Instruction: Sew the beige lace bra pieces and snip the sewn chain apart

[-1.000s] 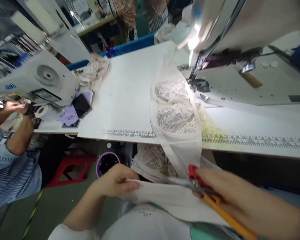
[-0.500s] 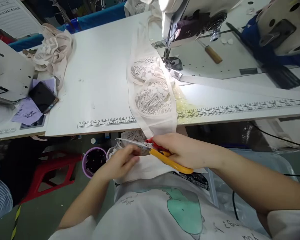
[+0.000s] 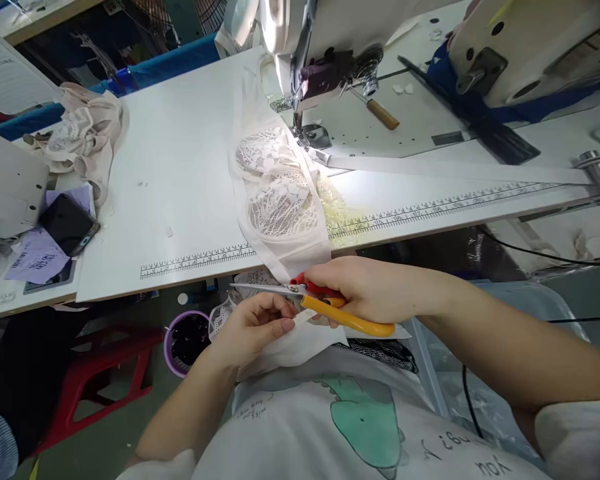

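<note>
My right hand [image 3: 367, 291] is closed round the red and yellow handles of a pair of scissors [image 3: 325, 303], whose blades point left just below the table edge. My left hand [image 3: 253, 327] pinches a piece of white fabric [image 3: 300, 343] held over my lap, right under the blades. A chain of white lace bra cups [image 3: 277, 193] runs from the fabric up over the table edge to the needle of a white sewing machine [image 3: 330, 40].
The white table [image 3: 180, 167] has a printed ruler along its front edge. A heap of beige garments [image 3: 80, 133] lies at the back left, with a black phone [image 3: 67, 223] and purple slips nearer. A purple cup [image 3: 185, 337] and red stool [image 3: 105, 373] stand below. A wooden-handled tool [image 3: 380, 113] lies by the machine.
My view has swung down and left, away from the person at the neighbouring machine. Both hands have come together closer to the table edge, the scissors now over the pinched fabric.
</note>
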`<action>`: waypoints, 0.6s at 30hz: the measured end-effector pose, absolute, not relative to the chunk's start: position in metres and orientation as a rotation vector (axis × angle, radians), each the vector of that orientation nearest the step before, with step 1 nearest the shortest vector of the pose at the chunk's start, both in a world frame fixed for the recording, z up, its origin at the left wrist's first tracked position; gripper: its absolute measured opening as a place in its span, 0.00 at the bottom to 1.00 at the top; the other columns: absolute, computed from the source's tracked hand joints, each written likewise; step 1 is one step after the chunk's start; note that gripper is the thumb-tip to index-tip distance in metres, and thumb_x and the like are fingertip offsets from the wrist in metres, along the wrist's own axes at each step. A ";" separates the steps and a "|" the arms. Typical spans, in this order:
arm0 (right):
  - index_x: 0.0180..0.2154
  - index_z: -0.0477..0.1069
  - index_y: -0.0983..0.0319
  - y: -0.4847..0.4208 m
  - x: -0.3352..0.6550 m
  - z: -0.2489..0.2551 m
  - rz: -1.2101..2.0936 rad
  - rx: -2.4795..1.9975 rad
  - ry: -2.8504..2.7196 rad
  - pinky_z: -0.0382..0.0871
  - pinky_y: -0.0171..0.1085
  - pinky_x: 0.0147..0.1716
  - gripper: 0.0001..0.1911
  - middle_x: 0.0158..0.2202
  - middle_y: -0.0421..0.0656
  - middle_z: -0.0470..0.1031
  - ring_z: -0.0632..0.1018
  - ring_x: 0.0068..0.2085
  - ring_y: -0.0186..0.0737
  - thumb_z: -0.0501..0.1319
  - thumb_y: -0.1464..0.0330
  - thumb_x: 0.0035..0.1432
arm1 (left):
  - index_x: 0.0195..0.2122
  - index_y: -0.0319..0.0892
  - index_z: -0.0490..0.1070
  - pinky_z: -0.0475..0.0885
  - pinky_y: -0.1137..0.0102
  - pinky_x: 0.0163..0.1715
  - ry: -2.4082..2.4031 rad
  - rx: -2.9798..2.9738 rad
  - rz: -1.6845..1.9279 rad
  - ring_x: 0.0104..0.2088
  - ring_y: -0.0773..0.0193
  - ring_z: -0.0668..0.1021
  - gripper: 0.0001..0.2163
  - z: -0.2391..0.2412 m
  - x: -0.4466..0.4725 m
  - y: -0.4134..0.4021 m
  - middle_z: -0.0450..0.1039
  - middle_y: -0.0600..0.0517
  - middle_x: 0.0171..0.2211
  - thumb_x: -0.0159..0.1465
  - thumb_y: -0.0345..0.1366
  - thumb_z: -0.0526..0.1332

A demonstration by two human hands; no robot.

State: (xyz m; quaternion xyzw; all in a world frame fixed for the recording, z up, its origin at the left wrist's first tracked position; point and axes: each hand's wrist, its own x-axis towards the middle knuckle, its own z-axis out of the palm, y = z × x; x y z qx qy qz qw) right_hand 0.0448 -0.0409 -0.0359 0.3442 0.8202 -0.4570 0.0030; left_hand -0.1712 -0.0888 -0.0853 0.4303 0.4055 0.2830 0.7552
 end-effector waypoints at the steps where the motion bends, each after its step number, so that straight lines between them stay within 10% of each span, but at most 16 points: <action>1: 0.24 0.53 0.59 -0.041 0.044 -0.035 -1.454 1.067 2.583 0.55 0.31 0.20 0.14 0.22 0.35 0.60 0.61 0.22 0.31 0.59 0.68 0.51 | 0.28 0.37 0.71 0.67 0.75 0.31 0.897 0.913 0.623 0.30 0.69 0.72 0.08 -0.085 -0.171 -0.089 0.72 0.51 0.29 0.53 0.35 0.68; 18: 0.26 0.58 0.60 -0.041 0.029 -0.027 -1.369 1.118 2.632 0.56 0.31 0.21 0.07 0.26 0.38 0.68 0.67 0.25 0.34 0.58 0.72 0.48 | 0.25 0.39 0.75 0.68 0.72 0.32 1.009 0.917 0.655 0.29 0.66 0.73 0.11 -0.086 -0.167 -0.092 0.73 0.51 0.26 0.48 0.41 0.70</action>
